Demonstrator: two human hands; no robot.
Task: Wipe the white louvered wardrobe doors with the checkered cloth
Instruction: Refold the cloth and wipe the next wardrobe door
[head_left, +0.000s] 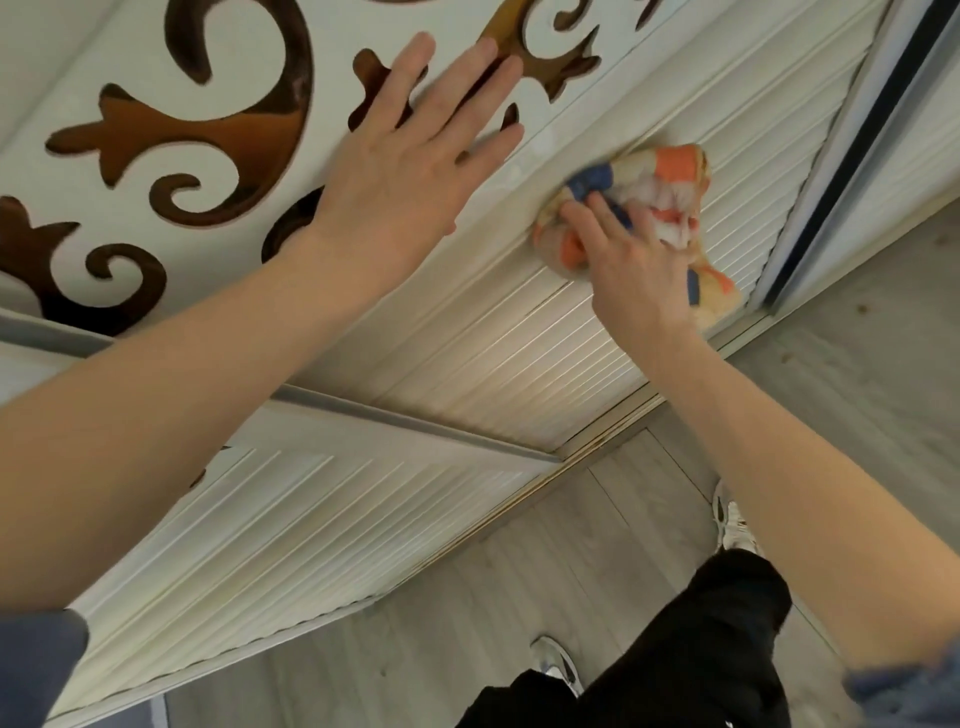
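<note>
The person's left hand (400, 171) lies flat on a white patterned panel (156, 52) cut with brown scroll shapes. Its grip is spread, the fingers straight and slightly fanned, the palm pressed to the surface and holding nothing. To the right of it, the right hand (628, 260) holds the checkered cloth (670, 171), a bunched wad of orange, blue and cream squares. Its grip is curled over the wad, fingers dug into the folds, pressing it against the white louvered door (509, 374). The cloth sits on the slats just beside the plain rail that divides them from the patterned panel, and its edges are a little blurred. A loose end of it hangs out past the wrist toward the door's right edge, where a dark vertical strip (857, 156) runs along the frame. Nearer and to the left, a second louvered door (291, 519) overlaps the first, its grey edge crossing in front. Below the doors lies a pale grey wood-grain floor (519, 597). A black trouser leg (701, 649) and two light shoes show there, one shoe (735, 525) close to the door track. Both forearms are bare, with a blue sleeve (36, 670) pushed up at the near left corner.
</note>
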